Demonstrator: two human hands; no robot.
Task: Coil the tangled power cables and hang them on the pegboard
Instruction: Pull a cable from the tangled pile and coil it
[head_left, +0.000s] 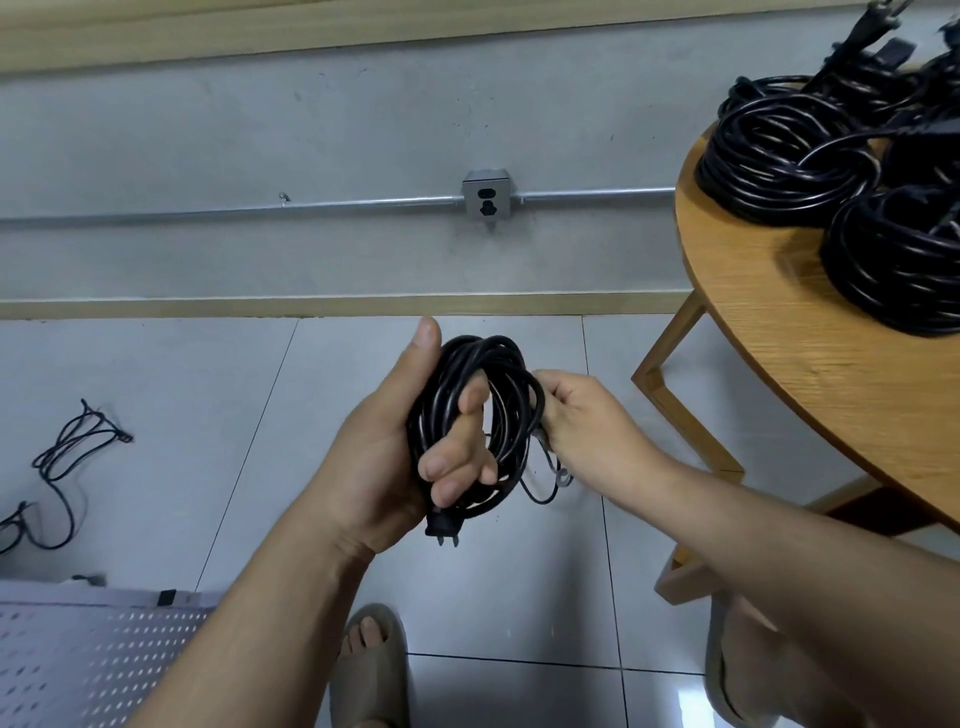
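Floor (171, 395): tiled, with a worktop (779, 338) standing at the right. The pegboard (88, 660) lies flat at lower left, well apart from the hands.

Worktop: several finished coils (784, 156) sit piled on it. One loose cable (62, 457) lies tangled on the floor at the left, not yet dealt with.

Item in hand: one black coil (488, 374), held in the air over the floor between both hands.

Left hand (384, 457): fingers curled through the middle of the coil, thumb straight up beside it, carrying the weight. The plug (443, 531) hangs from the bottom of the coil, just below this hand.

Right hand (592, 415): fingers curled at the coil's right edge, gripping the loops there. A thin grey strip (557, 470) hangs just under it; whether the hand holds the strip cannot be told.

Assessment: the step appears to be securing the coil before hanging.

Recommendations:
- Keep the left grip firm so the loops stay stacked.
- Bind across all strands, not a few.
- Tuck the slack loop at the lower right in first.
- Leave the plug free.
- Leave an open loop for a peg.
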